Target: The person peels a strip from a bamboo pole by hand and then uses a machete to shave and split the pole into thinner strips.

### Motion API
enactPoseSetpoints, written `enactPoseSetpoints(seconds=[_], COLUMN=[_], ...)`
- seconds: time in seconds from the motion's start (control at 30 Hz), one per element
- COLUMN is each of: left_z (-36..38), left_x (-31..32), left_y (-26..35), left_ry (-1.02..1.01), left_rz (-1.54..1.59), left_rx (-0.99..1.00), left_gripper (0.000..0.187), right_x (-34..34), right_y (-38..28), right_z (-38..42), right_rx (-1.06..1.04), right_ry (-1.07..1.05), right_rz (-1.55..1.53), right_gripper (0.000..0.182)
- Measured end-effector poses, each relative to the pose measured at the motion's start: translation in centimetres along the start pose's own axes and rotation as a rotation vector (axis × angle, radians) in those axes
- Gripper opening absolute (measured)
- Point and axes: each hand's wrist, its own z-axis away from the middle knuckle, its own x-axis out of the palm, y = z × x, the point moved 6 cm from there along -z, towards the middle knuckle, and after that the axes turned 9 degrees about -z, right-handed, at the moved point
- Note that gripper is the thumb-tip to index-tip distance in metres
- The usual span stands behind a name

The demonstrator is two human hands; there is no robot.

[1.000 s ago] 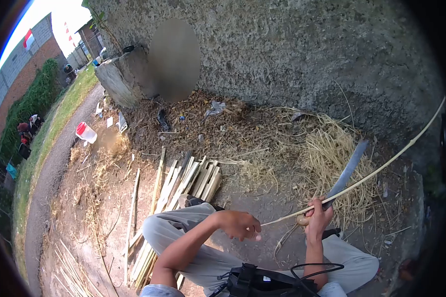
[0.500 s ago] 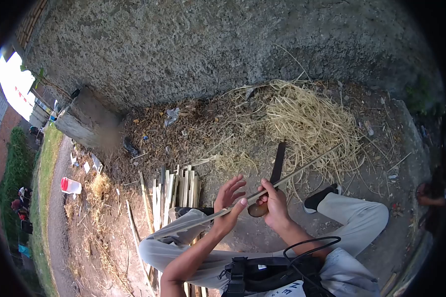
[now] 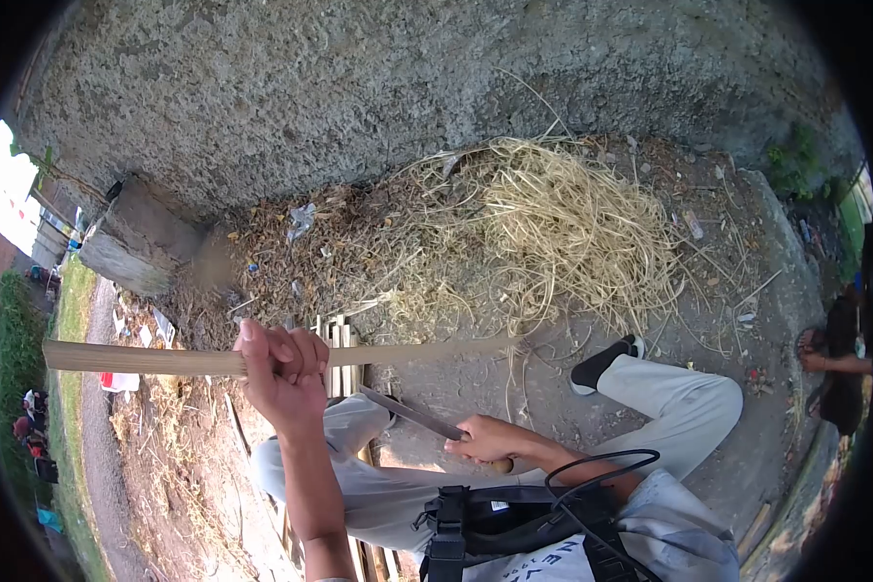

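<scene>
My left hand [image 3: 287, 378] is raised and closed around a long, flat bamboo strip [image 3: 145, 360]. The strip lies nearly level across the view, its wide end at the left and its thin end blurred near the straw-like pile. Lower down, my right hand [image 3: 485, 438] grips a machete [image 3: 412, 415] by its handle, close to my lap. The dark blade points left and slightly up, below the strip and apart from it. A rounded wooden handle end shows under my right hand.
A tangled heap of pale shavings [image 3: 587, 233] lies by the rough wall [image 3: 359, 87]. Split bamboo pieces [image 3: 342, 335] rest beside my leg. A red and white container [image 3: 121, 381] is partly behind the strip. Another person's arm [image 3: 834, 363] shows at the far right.
My left hand has moved left and up, lifting the strip from a slant to nearly level. My right hand has let go of the strip and lowered the machete, its blade turning leftward.
</scene>
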Motion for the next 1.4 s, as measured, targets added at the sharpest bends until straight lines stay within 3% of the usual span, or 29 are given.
enactPoseSetpoints(seconds=[0.07,0.13,0.23,0.33,0.53,0.6,0.7,0.8,0.93,1.07,1.17,1.27,1.33,1.4], left_z=[-0.7,-1.0,-1.3,-1.3,-1.7,-1.8,-1.7,-2.5,-2.9,-2.8,-2.7,-3.0,-2.9,-2.5], left_x=[0.4,0.5,0.8,1.6,2.6,2.9,2.8,3.0,2.4,2.2,2.7,3.3,4.2,5.1], left_y=[1.7,3.0,4.4,6.2,6.3,5.4,3.2,-0.1,-0.2,-0.3,0.1,0.4,-0.3,-1.2], left_ry=[-0.029,-0.058,-0.113,-0.140,-0.146,-0.212,-0.123,-0.197,-0.259,-0.163,-0.099,-0.086,-0.157,-0.171], left_rz=[0.000,-0.011,-0.016,-0.042,-0.124,-0.151,-0.247,-0.202,-0.076,-0.126,-0.115,-0.115,-0.057,-0.056], left_rx=[0.070,0.130,0.210,0.296,0.203,0.213,0.128,0.131,0.085,0.092,0.055,0.039,0.019,0.030], left_gripper=[0.044,0.043,0.038,0.037,0.037,0.038,0.041,0.043,0.049,0.048,0.047,0.049,0.050,0.051], right_x=[-1.4,-3.0,-5.5,-8.0,-10.4,-10.4,-9.9,-10.2,-13.4,-17.0,-17.1,-13.2,-9.5,-7.0], right_y=[1.7,1.4,2.5,3.8,7.1,7.9,8.9,9.2,10.9,9.2,3.0,-2.0,-4.6,-4.5], right_z=[0.3,2.3,4.0,5.1,2.1,0.4,-0.5,-0.5,0.8,3.4,4.8,4.3,3.6,1.7], right_rx=[-0.048,0.155,0.278,0.366,0.427,0.436,0.468,0.493,0.568,0.397,0.139,-0.207,-0.307,-0.461], right_ry=[0.113,0.163,0.220,0.359,0.526,0.509,0.509,0.512,0.620,1.010,1.166,0.887,0.789,0.763], right_rz=[0.415,0.613,0.793,0.752,0.544,0.533,0.471,0.430,0.452,0.421,0.324,-0.288,-0.372,-0.144], right_gripper=[0.038,0.035,0.034,0.035,0.039,0.042,0.037,0.037,0.033,0.027,0.026,0.037,0.040,0.039])
